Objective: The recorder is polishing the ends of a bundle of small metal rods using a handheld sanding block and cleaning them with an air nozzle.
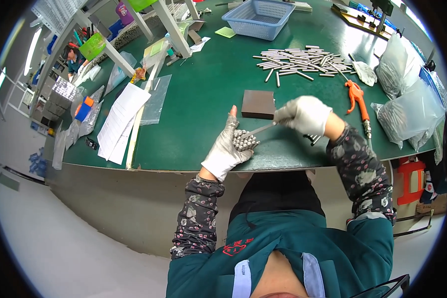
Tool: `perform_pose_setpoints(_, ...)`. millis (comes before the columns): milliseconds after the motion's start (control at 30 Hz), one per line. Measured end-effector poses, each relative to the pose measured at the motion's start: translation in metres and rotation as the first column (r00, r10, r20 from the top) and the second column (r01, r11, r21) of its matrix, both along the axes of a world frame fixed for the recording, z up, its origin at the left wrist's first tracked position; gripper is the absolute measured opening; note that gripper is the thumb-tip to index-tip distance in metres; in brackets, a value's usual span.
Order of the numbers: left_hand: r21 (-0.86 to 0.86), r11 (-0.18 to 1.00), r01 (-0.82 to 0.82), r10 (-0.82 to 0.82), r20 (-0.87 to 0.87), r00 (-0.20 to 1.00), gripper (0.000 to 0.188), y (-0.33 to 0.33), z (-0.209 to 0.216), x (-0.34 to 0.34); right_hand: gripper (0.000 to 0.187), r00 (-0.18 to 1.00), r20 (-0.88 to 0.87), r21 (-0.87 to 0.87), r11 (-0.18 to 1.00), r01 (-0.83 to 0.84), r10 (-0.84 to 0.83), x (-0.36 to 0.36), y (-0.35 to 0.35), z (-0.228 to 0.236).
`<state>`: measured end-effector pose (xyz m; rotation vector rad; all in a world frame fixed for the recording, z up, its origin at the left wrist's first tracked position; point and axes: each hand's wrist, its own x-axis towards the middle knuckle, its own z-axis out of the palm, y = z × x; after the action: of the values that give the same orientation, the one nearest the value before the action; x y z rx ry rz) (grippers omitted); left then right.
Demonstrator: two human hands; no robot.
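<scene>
A tight bundle of round metal pins (245, 141) rests in my left hand (225, 150), its shiny ends facing up. My left hand wears a whitish glove that leaves the thumb tip bare, and its fingers curl round the bundle near the table's front edge. Pinched in my gloved right hand (303, 115) is a thin flat metal strip (259, 130), perhaps a file. Its far end meets the pin ends or lies just over them. A few more metal pins (313, 139) show below my right hand; whether it holds them I cannot tell. Just beyond my hands sits a brown block (258, 103).
Many loose metal pins (303, 62) are spread on the green table (198, 89). Behind them stands a blue plastic basket (258, 25). An orange air gun (355, 97) and filled clear bags (412, 109) lie right. Paper sheets (121, 121) and a clear bag (156, 99) lie left.
</scene>
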<state>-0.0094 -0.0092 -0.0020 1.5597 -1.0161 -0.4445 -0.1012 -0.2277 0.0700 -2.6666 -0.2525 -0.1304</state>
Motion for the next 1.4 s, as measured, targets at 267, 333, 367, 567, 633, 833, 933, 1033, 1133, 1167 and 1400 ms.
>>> perform_pose_setpoints(267, 0.024, 0.993, 0.116, -0.113, -0.094, 0.989, 0.108, 0.002, 0.001, 0.011, 0.024, 0.997, -0.068, -0.063, 0.998, -0.03, 0.026, 0.025, 0.017, 0.021)
perform_pose_setpoints(333, 0.036, 0.992, 0.123, -0.123, -0.014, 0.992, 0.109, 0.003, 0.0, 0.011, 0.024, 0.969, -0.247, -0.127, 0.992, -0.026, -0.006, 0.036, 0.016, 0.021)
perform_pose_setpoints(367, 0.037, 0.992, 0.123, -0.123, -0.015, 0.992, 0.109, 0.003, 0.0, 0.01, 0.024, 0.965, -0.263, -0.139, 0.99, -0.031, -0.007, 0.04, 0.013, 0.029)
perform_pose_setpoints(567, 0.084, 0.992, 0.099, -0.085, -0.156, 0.984, 0.108, 0.003, 0.004, 0.01, 0.018, 0.99, -0.135, -0.147, 0.987, -0.061, 0.041, 0.048, 0.011, 0.033)
perform_pose_setpoints(633, -0.012, 0.99, 0.141, -0.141, -0.131, 0.981, 0.107, 0.003, 0.006, 0.01, 0.019, 0.966, -0.24, -0.104, 0.986, -0.127, 0.099, 0.051, 0.012, 0.026)
perform_pose_setpoints(833, -0.024, 0.994, 0.109, -0.112, -0.198, 0.974, 0.104, -0.002, 0.006, 0.007, 0.018, 0.966, 0.016, -0.107, 0.96, 0.257, -0.257, 0.058, -0.025, 0.021)
perform_pose_setpoints(933, -0.017, 0.993, 0.117, -0.118, -0.191, 0.974, 0.104, 0.0, 0.003, 0.008, 0.022, 0.915, 0.013, -0.193, 0.897, 0.398, -0.403, 0.069, -0.031, 0.001)
perform_pose_setpoints(1033, -0.008, 0.995, 0.095, -0.094, 0.076, 0.993, 0.102, 0.001, -0.007, 0.013, 0.031, 0.93, 0.076, -0.293, 0.883, 0.367, -0.361, 0.073, -0.028, -0.013)
perform_pose_setpoints(1133, -0.036, 0.997, 0.063, -0.063, -0.008, 0.998, 0.098, 0.001, -0.003, 0.009, 0.028, 0.901, 0.363, -0.383, 0.844, 0.375, -0.236, 0.055, 0.0, -0.009)
perform_pose_setpoints(1167, -0.037, 0.998, 0.055, -0.055, -0.005, 0.998, 0.098, 0.003, -0.004, 0.011, 0.025, 0.891, 0.424, -0.258, 0.922, 0.288, -0.16, 0.047, 0.011, -0.007)
perform_pose_setpoints(1400, -0.073, 0.997, -0.025, 0.031, 0.087, 0.996, 0.097, 0.004, -0.014, 0.011, 0.042, 0.998, 0.037, 0.3, 0.953, 0.038, -0.052, 0.016, 0.076, -0.027)
